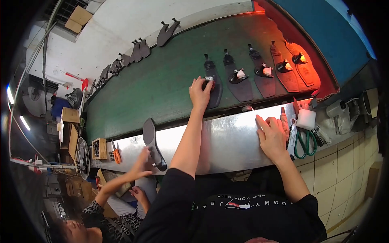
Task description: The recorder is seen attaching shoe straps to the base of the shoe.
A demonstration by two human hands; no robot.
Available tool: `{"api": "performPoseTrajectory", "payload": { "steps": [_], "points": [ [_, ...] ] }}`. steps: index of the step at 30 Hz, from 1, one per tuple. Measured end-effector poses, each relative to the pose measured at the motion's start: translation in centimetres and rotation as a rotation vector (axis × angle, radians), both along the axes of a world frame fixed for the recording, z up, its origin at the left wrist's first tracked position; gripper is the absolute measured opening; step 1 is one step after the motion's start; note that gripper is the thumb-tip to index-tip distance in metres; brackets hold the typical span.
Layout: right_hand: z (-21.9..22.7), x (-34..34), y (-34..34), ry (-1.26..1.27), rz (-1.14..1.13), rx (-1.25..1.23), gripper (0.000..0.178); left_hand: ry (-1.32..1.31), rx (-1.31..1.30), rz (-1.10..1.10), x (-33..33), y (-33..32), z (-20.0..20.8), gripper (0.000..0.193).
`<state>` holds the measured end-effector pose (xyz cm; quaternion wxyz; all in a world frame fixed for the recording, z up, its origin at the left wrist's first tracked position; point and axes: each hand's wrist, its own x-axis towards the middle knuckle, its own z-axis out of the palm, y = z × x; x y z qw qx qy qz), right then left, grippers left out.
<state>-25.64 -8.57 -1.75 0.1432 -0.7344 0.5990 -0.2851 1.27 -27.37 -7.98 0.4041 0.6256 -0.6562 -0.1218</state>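
My left hand (200, 94) reaches over the green belt and is closed on a small dark piece with a white end (209, 79). It holds this piece against the upper part of a dark shoe sole (214, 95) lying flat on the belt. My right hand (272, 137) lies on the metal ledge (227, 141), fingers stretched and apart, nothing visible in it. Close beside it is a reddish-brown wrapped handle (284, 121). Right of the left hand, several soles (240, 91) lie in a row, each with a glossy dark piece with white in it.
A co-worker's hand (142, 164), at left, is beside a sole (150, 135) standing across the ledge. Green-handled scissors (304, 145) and a white spool (306, 119) sit at right. A fan (83, 158) and orange-handled pliers (117, 155) are at left. Red light glows at the belt's right end.
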Motion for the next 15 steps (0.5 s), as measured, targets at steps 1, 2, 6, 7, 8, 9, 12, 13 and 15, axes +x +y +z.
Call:
{"api": "performPoseTrajectory", "payload": {
  "steps": [1,2,6,7,8,9,12,13,15],
  "points": [
    [0.3,-0.1,0.0,0.006,-0.014,-0.033,0.043,0.002,0.018,-0.008,0.0,0.4,-0.3,0.036],
    [0.6,-0.1,0.0,0.011,-0.028,-0.068,0.046,0.000,0.018,-0.017,-0.5,0.7,-0.8,0.036],
    [2.9,0.1,0.4,-0.053,-0.065,-0.202,0.047,-0.203,-0.041,0.178,-3.1,2.1,-0.1,0.033],
    [3.7,0.3,0.6,-0.059,-0.057,-0.259,0.045,-0.108,-0.060,0.150,-3.3,2.0,0.5,0.031],
    [4.4,0.4,1.0,-0.063,-0.048,-0.317,0.043,-0.012,-0.080,0.121,-3.4,1.9,1.2,0.030],
    [4.5,0.6,1.3,-0.067,-0.046,-0.320,0.043,0.115,-0.137,0.099,-3.0,1.9,1.9,0.029],
    [4.8,0.9,2.5,-0.306,0.026,-0.282,0.035,0.395,-0.219,0.028,-1.1,3.6,4.1,0.029],
    [4.7,0.6,2.9,-0.429,0.046,-0.220,0.031,0.699,-0.105,-0.047,-0.9,4.8,4.8,0.030],
    [3.6,-0.4,3.7,-0.713,0.100,0.038,0.020,0.859,-0.001,-0.146,-1.3,9.0,7.2,0.029]
  ]
}}
